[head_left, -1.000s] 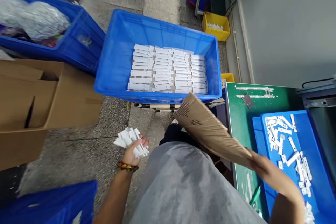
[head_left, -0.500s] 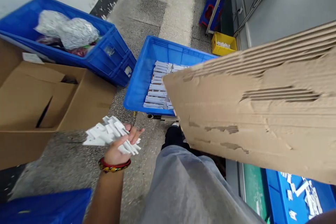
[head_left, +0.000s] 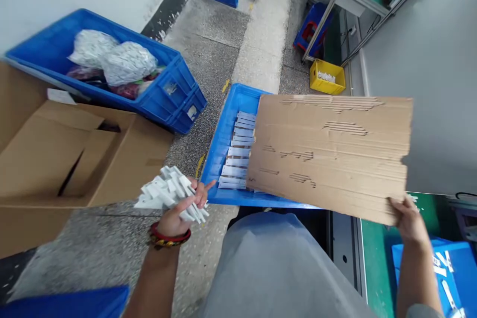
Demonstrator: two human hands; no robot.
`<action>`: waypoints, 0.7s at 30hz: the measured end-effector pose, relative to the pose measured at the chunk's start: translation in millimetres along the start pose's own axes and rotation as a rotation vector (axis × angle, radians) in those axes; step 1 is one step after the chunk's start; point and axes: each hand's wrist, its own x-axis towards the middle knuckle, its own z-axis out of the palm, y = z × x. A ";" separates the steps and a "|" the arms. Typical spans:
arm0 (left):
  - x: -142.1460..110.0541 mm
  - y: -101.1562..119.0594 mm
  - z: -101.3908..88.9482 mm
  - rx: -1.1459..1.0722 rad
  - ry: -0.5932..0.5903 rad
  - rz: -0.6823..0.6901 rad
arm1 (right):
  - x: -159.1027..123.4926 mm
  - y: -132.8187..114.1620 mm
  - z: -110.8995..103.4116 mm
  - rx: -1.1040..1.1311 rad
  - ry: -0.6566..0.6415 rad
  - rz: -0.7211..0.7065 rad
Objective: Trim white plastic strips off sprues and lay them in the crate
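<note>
My left hand (head_left: 178, 212) is closed round a bunch of white plastic strips (head_left: 167, 194), held above the floor in front of a blue crate (head_left: 222, 145). My right hand (head_left: 408, 220) grips the near right corner of a worn cardboard sheet (head_left: 331, 151). The sheet lies roughly flat over most of the blue crate. Neat rows of white strips (head_left: 238, 151) show in the crate's uncovered left part.
An open cardboard box (head_left: 70, 154) stands at the left, with a blue crate of silver bags (head_left: 112, 67) behind it. A small yellow bin (head_left: 328, 78) sits by the wall. At the right, a green table (head_left: 376, 263) carries a blue tray (head_left: 449, 273) of loose white pieces.
The cardboard sheet swung up close to the camera, then came down flat over the blue crate. My left hand stayed closed on the strips and shifted slightly right.
</note>
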 end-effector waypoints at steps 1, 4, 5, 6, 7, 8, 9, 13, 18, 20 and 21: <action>2.4 -0.1 0.0 0.006 0.004 -0.010 | 4.4 13.4 18.4 0.024 -0.029 0.030; 8.1 -2.6 1.2 0.019 0.025 -0.042 | 16.0 52.3 59.4 0.103 -0.131 0.127; 10.0 -3.9 2.2 0.022 0.032 -0.050 | 19.6 62.8 68.6 0.122 -0.163 0.150; 12.1 -5.3 3.8 0.025 0.038 -0.058 | 23.3 71.7 76.1 0.139 -0.193 0.167; 14.4 -6.8 5.8 0.028 0.045 -0.062 | 27.2 78.9 82.1 0.149 -0.219 0.176; 16.9 -8.1 8.2 0.029 0.051 -0.063 | 31.5 84.5 87.1 0.155 -0.244 0.183; 19.5 -9.4 11.0 0.031 0.054 -0.064 | 36.2 88.9 91.4 0.157 -0.271 0.188; 30.0 -14.3 22.1 0.052 0.042 -0.090 | 57.5 101.1 107.0 0.045 -0.335 0.105; 44.9 -26.5 30.0 0.136 0.059 -0.156 | 71.5 118.7 121.8 -0.208 -0.183 -0.120; 53.4 -33.0 33.7 0.181 0.065 -0.166 | 70.6 125.6 125.4 -0.258 -0.133 -0.165; 58.2 -36.1 36.1 0.210 0.059 -0.167 | 69.4 128.3 127.1 -0.307 -0.109 -0.196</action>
